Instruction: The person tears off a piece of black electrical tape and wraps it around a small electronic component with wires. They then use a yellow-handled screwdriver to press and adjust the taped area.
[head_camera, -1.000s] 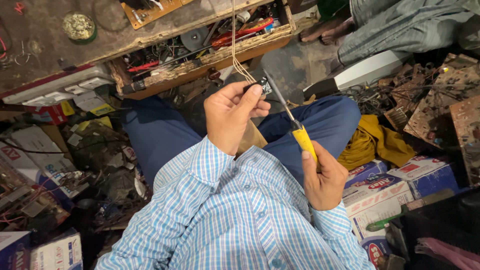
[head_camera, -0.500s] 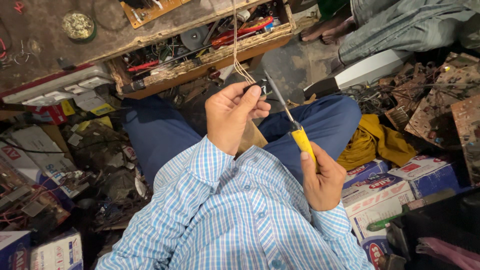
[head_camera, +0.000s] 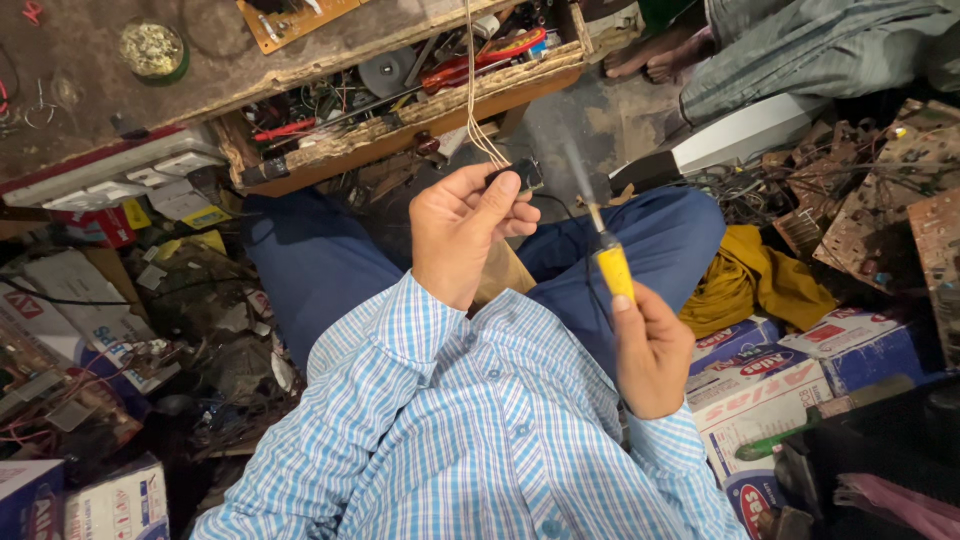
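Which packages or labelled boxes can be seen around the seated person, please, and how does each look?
White and blue cardboard boxes with red lettering: stacked at the right, beside the right hand.
White cardboard box with red and blue print: left, among clutter, tilted.
White carton with red markings: bottom left corner.
Small yellow label card: left, below the wooden bench edge.

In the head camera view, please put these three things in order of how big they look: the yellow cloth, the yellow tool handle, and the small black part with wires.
1. Yellow cloth, clearly the largest.
2. Yellow tool handle, held in the right hand.
3. Small black part, pinched in the left hand; partly hidden by fingers, so its true size is unsure.
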